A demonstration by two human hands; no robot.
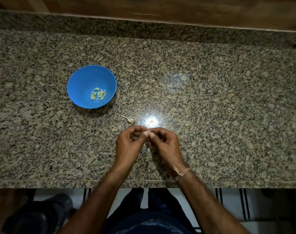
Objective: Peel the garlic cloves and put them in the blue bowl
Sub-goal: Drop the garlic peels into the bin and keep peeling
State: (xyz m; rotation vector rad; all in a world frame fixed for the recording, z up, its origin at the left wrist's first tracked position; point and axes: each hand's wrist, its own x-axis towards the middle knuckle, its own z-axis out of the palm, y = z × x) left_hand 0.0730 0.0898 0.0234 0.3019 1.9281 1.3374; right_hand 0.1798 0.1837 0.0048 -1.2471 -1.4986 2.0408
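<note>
Left hand and right hand pinch one garlic clove between thumbs and fingertips above the granite counter. Beyond lie a garlic remnant and blue bowl holding peeled cloves. Risk: the small clove slipping from the pinch.

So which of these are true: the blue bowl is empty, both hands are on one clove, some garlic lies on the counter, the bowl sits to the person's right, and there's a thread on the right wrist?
1. The bowl is empty. False: peeled cloves lie in it.
2. The left hand and right hand pinch one clove between them. True.
3. A garlic piece lies on the counter. True.
4. The bowl sits to the person's right. False: it is on the left, beyond the hands.
5. A thread is tied round the right wrist. True.
</note>
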